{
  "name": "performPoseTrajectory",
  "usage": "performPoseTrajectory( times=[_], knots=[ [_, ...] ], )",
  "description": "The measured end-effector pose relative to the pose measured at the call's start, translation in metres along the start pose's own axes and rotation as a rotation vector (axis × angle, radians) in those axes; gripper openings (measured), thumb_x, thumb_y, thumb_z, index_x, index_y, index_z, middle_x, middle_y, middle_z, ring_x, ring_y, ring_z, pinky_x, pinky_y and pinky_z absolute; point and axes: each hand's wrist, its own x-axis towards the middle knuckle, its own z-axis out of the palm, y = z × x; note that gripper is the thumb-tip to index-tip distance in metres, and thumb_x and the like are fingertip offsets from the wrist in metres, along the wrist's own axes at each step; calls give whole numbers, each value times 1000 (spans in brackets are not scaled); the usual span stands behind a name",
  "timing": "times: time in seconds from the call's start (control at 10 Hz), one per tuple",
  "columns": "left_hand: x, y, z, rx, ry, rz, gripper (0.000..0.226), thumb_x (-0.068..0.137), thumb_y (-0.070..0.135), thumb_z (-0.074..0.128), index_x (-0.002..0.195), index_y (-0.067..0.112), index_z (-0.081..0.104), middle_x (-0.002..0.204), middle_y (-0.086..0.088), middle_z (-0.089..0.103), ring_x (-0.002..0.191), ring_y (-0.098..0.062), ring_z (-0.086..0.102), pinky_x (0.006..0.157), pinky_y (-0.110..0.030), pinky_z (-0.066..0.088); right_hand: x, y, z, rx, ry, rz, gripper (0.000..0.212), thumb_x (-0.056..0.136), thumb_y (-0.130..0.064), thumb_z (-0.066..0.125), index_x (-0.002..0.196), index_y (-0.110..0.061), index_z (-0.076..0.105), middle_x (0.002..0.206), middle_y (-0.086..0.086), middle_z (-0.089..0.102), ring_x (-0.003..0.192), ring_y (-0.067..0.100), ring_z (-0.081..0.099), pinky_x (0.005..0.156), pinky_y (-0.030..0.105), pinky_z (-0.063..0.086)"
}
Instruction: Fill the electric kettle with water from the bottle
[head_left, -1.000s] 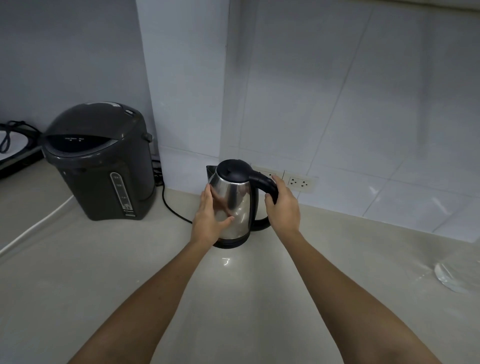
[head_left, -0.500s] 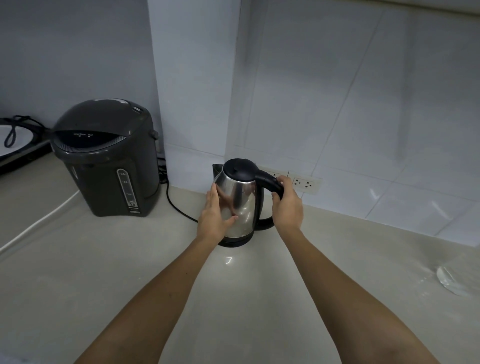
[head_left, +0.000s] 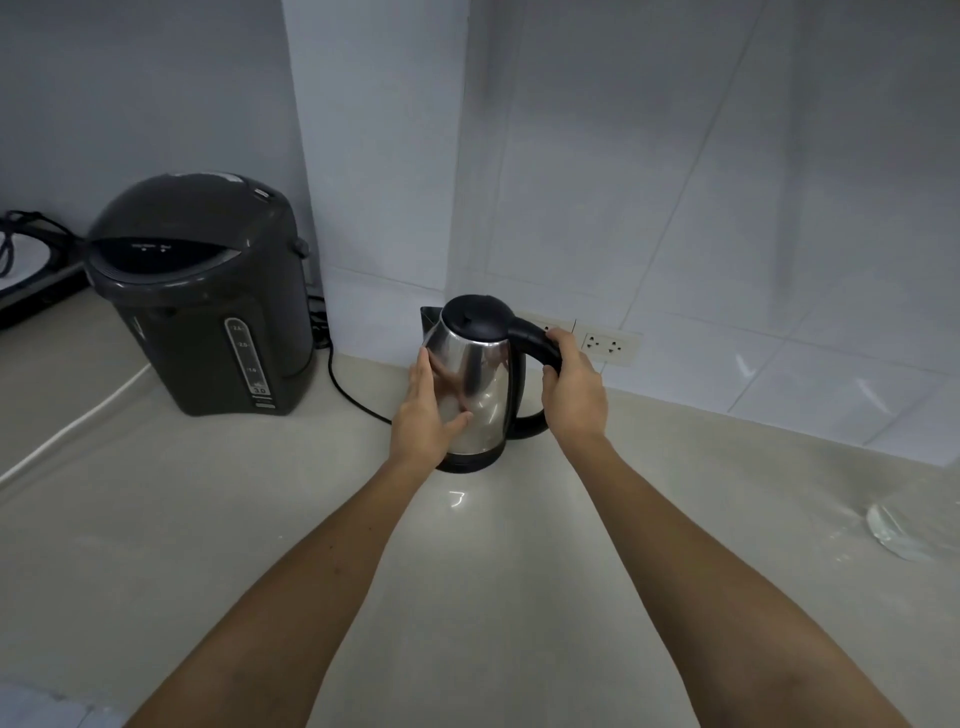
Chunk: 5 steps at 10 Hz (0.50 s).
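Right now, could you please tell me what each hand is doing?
Left hand: open, palm flat against the kettle body.
Right hand: closed around the kettle's handle.

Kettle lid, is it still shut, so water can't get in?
Yes. The black lid sits closed on the kettle. The right hand grips the handle, the left hand rests on its side. No bottle is visible.

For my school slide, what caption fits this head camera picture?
Two hands hold a shiny kettle on the counter: left hand on its side, right hand on its handle.
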Motion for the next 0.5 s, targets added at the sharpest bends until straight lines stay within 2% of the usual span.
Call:
performPoseTrajectory(
  times=[0.2,0.3,0.4,0.5],
  knots=[
    [4,7,-7,46,-40,-20,108,82,32,73,153,25,-8,159,-4,21,139,-28,38,108,-46,41,-7,8,-9,-47,-128,-59,65,90,-4,46,146,-31,28,148,-4,40,113,26,56,82,41,54],
    [0,22,-15,122,-55,-57,102,87,35,67,154,18,-8,162,-10,6,146,-30,24,113,-45,33,-5,12,-18,-139,-218,-87,66,94,-14,46,150,-35,19,156,1,29,132,27,44,88,41,52],
    [-3,42,-22,146,-24,-49,98,89,37,64,154,16,-6,162,-10,-3,149,-29,11,116,-44,25,-6,12,-36,-239,-294,-114,61,99,-25,43,152,-32,13,161,3,15,146,24,23,106,43,39],
    [-8,72,-26,158,69,59,89,93,43,55,155,13,0,162,-11,-1,150,-27,7,119,-44,20,-9,17,-63,-298,-275,-138,59,101,-28,37,154,-21,12,162,2,12,149,20,11,118,46,24]
  ],
)
